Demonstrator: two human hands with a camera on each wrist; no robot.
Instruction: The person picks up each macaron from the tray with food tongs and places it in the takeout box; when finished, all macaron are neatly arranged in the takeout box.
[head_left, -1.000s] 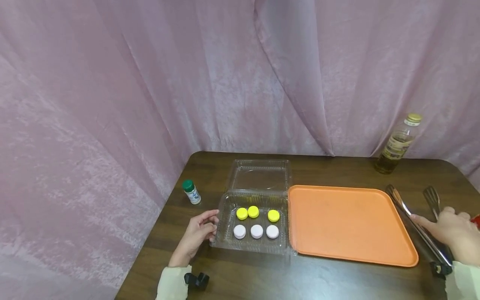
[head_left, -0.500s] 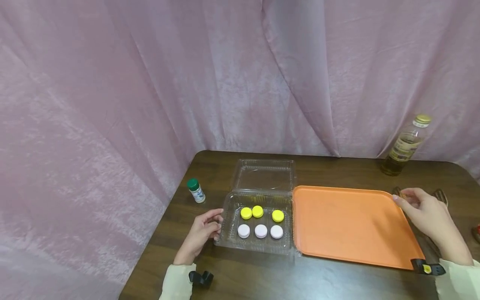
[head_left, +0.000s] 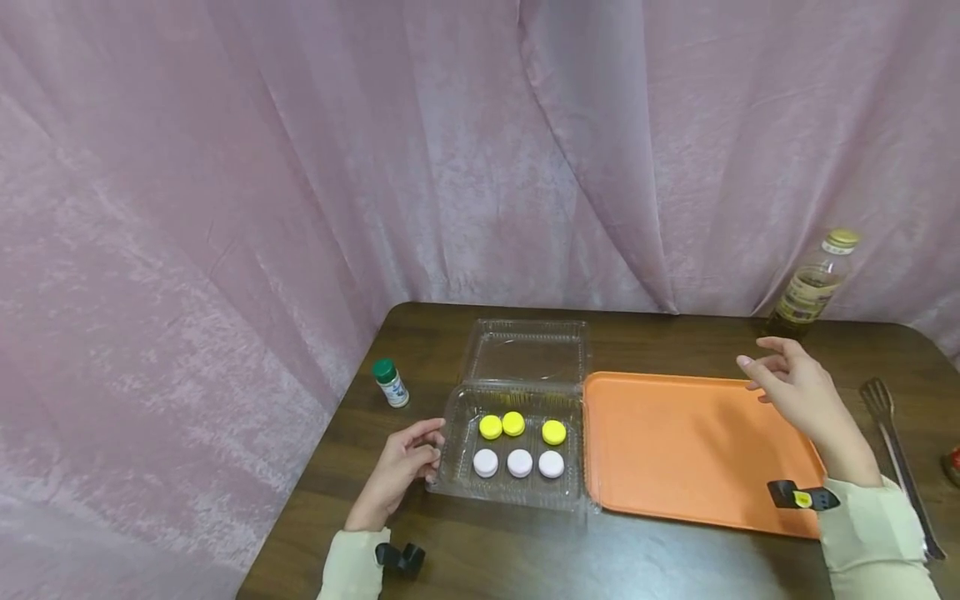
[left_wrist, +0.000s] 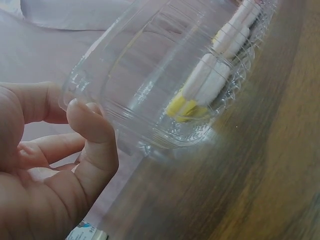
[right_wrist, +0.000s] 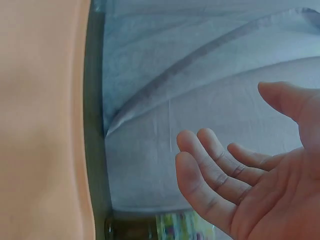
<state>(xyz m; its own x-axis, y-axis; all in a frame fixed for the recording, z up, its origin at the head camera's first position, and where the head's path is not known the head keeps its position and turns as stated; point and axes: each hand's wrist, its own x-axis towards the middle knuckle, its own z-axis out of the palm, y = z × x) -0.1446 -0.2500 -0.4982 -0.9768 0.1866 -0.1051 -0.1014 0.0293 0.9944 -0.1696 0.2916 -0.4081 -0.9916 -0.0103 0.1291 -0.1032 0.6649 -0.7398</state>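
A clear plastic clamshell container [head_left: 510, 492] lies with its lid [head_left: 532, 354] folded back. Inside are two rows of round macaron-like pieces, three yellow [head_left: 553, 432] behind three white [head_left: 519, 463]. My left hand [head_left: 397, 471] pinches the container's left rim between thumb and index finger, as the left wrist view [left_wrist: 65, 160] also shows. Over the back right part of an orange tray [head_left: 675, 467], my right hand [head_left: 798, 392] hovers with relaxed fingers. The right wrist view shows nothing in that palm [right_wrist: 265, 190]. My right forearm hides the tray's right edge.
A green-capped shaker [head_left: 391, 383] stands left of the container. At the back right is a bottle of yellowish oil [head_left: 806, 292]. Slotted metal utensils [head_left: 896, 442] lie right of the tray, partly behind the sleeve. A red-topped item [head_left: 952, 465] sits at the right edge.
My right hand has left the utensils at the right and moved left to over the tray, with nothing in it. The left hand keeps its grip on the container's rim.
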